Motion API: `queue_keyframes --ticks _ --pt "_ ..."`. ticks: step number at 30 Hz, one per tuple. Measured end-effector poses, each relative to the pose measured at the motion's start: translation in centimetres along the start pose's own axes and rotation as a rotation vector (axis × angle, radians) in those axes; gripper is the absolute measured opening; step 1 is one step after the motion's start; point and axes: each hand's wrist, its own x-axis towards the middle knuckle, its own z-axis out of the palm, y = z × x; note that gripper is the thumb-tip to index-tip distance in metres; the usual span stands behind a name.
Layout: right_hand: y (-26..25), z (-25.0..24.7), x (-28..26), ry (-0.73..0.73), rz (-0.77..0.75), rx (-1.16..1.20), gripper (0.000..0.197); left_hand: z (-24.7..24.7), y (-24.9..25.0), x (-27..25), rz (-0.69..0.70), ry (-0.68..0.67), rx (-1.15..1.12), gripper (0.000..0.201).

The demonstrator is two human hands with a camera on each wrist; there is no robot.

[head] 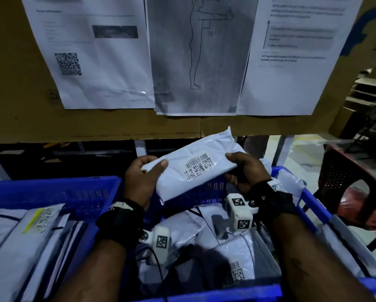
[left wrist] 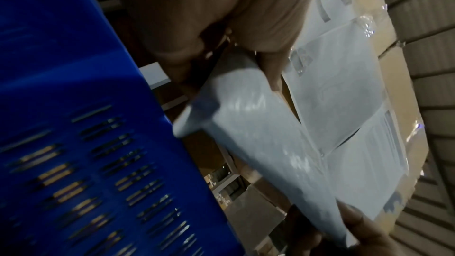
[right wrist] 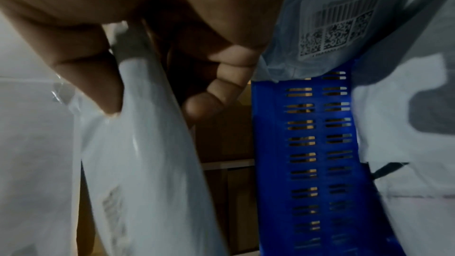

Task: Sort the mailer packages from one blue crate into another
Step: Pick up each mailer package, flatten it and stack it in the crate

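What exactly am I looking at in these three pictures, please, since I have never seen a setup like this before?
No machine here: a person sorts parcels with bare hands, wearing three cameras. The big picture comes from a head camera looking down. The left hand and the right hand each grip one end of a white mailer package, barcode label facing up, held above the crates. Below are two blue crates: the left crate holds stacked mailers, the right crate holds a looser pile. The white boxes with black square patterns at the wrists are the wrist cameras. The other two pictures come from those, looking along the fingers, so the same package looks huge and blurred. Printed sheets hang on cardboard behind.
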Motion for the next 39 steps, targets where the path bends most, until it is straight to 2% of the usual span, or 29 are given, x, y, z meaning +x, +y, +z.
queue_keyframes --ticks 3,5,8,15,19,29,38,39 --pt "0.12 -0.28 0.04 -0.040 -0.001 -0.086 0.025 -0.24 0.29 0.32 0.038 0.125 -0.043 0.019" --pt "0.29 -0.35 -0.03 -0.058 0.009 -0.123 0.023 -0.42 0.33 0.40 0.080 0.155 -0.022 0.021" --pt "0.36 -0.31 -0.21 -0.084 0.005 -0.169 0.017 -0.35 0.53 0.19 0.153 0.153 0.037 0.017" --pt "0.38 0.03 -0.56 -0.106 -0.058 -0.185 0.030 -0.37 0.57 0.07 0.250 0.140 0.132 0.016" --pt "0.44 0.39 -0.59 -0.098 -0.120 -0.214 0.015 -0.54 0.50 0.20 0.256 0.150 0.161 0.016" --pt "0.92 0.11 0.32 -0.057 -0.220 -0.303 0.017 -0.58 0.52 0.30 0.299 0.189 0.204 0.008" --pt "0.21 -0.19 -0.11 -0.130 -0.186 -0.163 0.014 -0.73 0.62 0.19 0.289 0.148 0.225 0.004" --pt "0.11 -0.06 -0.06 -0.126 -0.205 -0.172 0.024 -0.75 0.58 0.22 0.290 0.140 0.234 0.005"
